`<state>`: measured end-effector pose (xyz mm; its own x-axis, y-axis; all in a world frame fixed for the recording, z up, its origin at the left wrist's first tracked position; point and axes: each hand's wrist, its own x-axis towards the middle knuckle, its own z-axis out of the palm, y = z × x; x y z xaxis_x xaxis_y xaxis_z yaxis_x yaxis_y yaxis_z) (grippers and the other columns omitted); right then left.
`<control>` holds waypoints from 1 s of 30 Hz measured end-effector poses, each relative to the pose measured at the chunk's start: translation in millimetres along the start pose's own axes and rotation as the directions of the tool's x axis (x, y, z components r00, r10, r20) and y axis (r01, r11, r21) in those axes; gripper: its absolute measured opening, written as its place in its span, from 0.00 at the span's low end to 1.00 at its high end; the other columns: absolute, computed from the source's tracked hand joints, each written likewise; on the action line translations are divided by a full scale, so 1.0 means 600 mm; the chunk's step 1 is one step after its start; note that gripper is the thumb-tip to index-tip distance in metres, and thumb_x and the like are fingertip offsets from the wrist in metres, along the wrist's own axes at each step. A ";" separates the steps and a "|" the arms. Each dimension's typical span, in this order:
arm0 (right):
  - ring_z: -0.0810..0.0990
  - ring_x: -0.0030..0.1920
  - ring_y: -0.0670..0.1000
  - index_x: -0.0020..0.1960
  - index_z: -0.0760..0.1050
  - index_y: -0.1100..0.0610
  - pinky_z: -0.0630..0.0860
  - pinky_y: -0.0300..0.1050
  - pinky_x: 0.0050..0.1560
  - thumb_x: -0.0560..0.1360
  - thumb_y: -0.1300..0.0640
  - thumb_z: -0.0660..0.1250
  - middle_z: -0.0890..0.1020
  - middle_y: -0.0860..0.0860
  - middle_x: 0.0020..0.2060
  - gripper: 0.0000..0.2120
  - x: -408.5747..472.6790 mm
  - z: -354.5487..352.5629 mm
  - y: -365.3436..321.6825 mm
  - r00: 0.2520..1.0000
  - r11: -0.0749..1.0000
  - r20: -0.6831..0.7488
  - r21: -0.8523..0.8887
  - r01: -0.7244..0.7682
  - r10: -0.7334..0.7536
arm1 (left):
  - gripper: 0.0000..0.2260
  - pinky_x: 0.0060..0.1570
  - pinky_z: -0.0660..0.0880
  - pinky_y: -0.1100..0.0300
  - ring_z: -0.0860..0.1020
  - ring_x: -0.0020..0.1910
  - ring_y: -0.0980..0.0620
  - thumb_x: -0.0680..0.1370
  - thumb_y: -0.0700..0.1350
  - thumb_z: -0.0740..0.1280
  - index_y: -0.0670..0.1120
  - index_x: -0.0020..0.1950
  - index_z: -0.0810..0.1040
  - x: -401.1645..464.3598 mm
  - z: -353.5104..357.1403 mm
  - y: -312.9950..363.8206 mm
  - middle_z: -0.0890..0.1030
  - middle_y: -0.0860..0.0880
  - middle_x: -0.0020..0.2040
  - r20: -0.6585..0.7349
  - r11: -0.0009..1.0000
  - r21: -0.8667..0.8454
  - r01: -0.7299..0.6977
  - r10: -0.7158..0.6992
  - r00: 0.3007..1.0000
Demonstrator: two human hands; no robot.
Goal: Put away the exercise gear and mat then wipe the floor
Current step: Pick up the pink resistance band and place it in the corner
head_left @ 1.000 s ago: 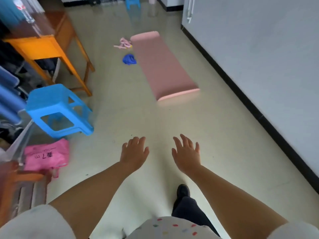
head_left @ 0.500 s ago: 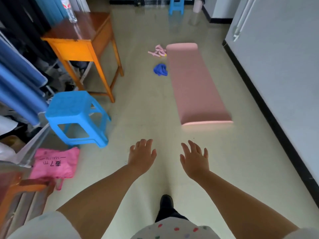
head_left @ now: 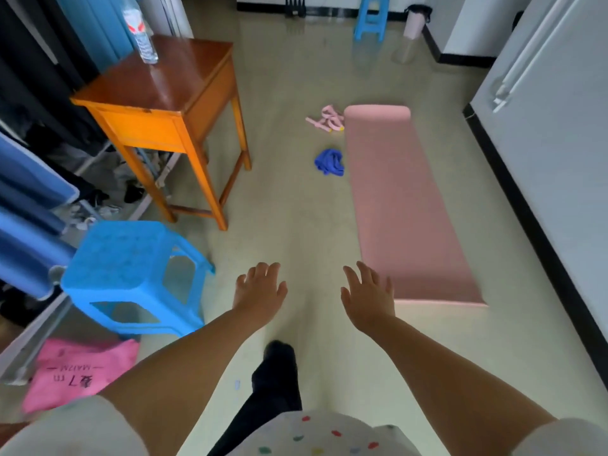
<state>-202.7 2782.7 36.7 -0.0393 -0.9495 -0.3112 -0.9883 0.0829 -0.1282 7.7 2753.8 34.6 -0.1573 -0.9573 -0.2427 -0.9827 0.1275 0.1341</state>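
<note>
A pink exercise mat (head_left: 401, 199) lies unrolled on the floor ahead and to the right, parallel to the right wall. Beside its far left corner lies pink exercise gear (head_left: 324, 119), and a crumpled blue cloth (head_left: 330, 162) sits on the floor against the mat's left edge. My left hand (head_left: 260, 289) and my right hand (head_left: 368, 296) are stretched out in front of me over the floor, fingers spread, holding nothing. The right hand is just short of the mat's near left corner.
An orange wooden table (head_left: 164, 103) with a water bottle (head_left: 142, 37) stands on the left. A blue plastic stool (head_left: 131, 274) is near my left hand, a pink bag (head_left: 79, 373) below it. Another blue stool (head_left: 371, 18) and a pink bin (head_left: 415, 21) stand far back.
I have walked forward: the mat, gear and cloth are nearer and the view has swung so the mat lies straighter ahead. Both hands stay open in front of me.
</note>
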 end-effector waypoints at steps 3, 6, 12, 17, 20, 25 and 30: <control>0.50 0.76 0.52 0.77 0.49 0.48 0.46 0.60 0.74 0.82 0.48 0.48 0.49 0.50 0.77 0.24 0.111 -0.046 -0.024 0.999 0.999 0.031 0.018 -0.032 0.031 | 0.21 0.63 0.65 0.53 0.70 0.63 0.48 0.82 0.53 0.52 0.48 0.73 0.60 0.123 -0.050 -0.030 0.69 0.47 0.67 0.012 0.999 0.020 -0.029 0.029 1.000; 0.50 0.76 0.52 0.77 0.49 0.48 0.46 0.59 0.74 0.82 0.48 0.48 0.49 0.49 0.77 0.24 0.234 -0.106 -0.055 0.999 0.998 0.005 0.040 -0.038 0.038 | 0.21 0.64 0.64 0.53 0.69 0.65 0.49 0.82 0.53 0.52 0.49 0.73 0.60 0.256 -0.117 -0.056 0.68 0.47 0.68 -0.010 0.996 0.056 -0.072 0.073 0.997; 0.50 0.76 0.51 0.77 0.49 0.47 0.45 0.58 0.74 0.82 0.48 0.48 0.49 0.48 0.77 0.24 0.459 -0.185 -0.065 0.997 0.996 0.011 0.046 -0.074 0.073 | 0.20 0.66 0.64 0.52 0.68 0.65 0.48 0.81 0.52 0.52 0.48 0.73 0.61 0.496 -0.184 -0.068 0.69 0.47 0.67 0.019 0.993 0.032 -0.113 0.113 0.993; 0.49 0.76 0.51 0.77 0.49 0.47 0.45 0.59 0.74 0.82 0.48 0.48 0.50 0.49 0.77 0.24 0.678 -0.232 -0.022 0.994 0.993 0.010 0.040 -0.113 0.112 | 0.20 0.67 0.62 0.51 0.68 0.66 0.47 0.82 0.52 0.52 0.48 0.73 0.61 0.721 -0.217 -0.053 0.68 0.47 0.68 0.009 0.990 0.013 -0.139 0.139 0.990; 0.50 0.76 0.52 0.77 0.49 0.48 0.45 0.59 0.74 0.82 0.48 0.48 0.50 0.50 0.77 0.24 0.813 -0.277 0.008 0.993 0.993 0.021 0.035 -0.114 0.113 | 0.20 0.68 0.62 0.51 0.67 0.67 0.48 0.82 0.51 0.52 0.48 0.73 0.61 0.860 -0.252 -0.041 0.68 0.46 0.68 0.001 0.995 -0.020 -0.102 0.102 0.995; 0.52 0.76 0.52 0.76 0.51 0.48 0.47 0.59 0.74 0.82 0.48 0.48 0.51 0.50 0.77 0.24 1.021 -0.378 0.037 0.995 0.995 0.000 -0.002 -0.096 0.096 | 0.20 0.65 0.63 0.52 0.68 0.65 0.48 0.82 0.52 0.52 0.47 0.73 0.61 1.071 -0.326 -0.029 0.69 0.47 0.67 -0.014 0.997 -0.035 -0.070 0.070 0.997; 0.52 0.76 0.51 0.77 0.49 0.49 0.47 0.59 0.74 0.82 0.48 0.48 0.50 0.50 0.77 0.24 1.215 -0.431 0.027 0.997 0.998 0.048 -0.046 -0.052 0.054 | 0.20 0.66 0.64 0.52 0.68 0.65 0.47 0.81 0.51 0.52 0.48 0.73 0.61 1.262 -0.361 -0.040 0.69 0.47 0.68 0.023 0.996 -0.086 -0.033 0.035 0.999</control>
<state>-285.6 2013.5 51.2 -0.0855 -0.9279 -0.3629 -0.9907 0.1179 -0.0680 -66.8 1969.5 55.8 -0.1941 -0.9459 -0.2601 -0.9649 0.1362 0.2247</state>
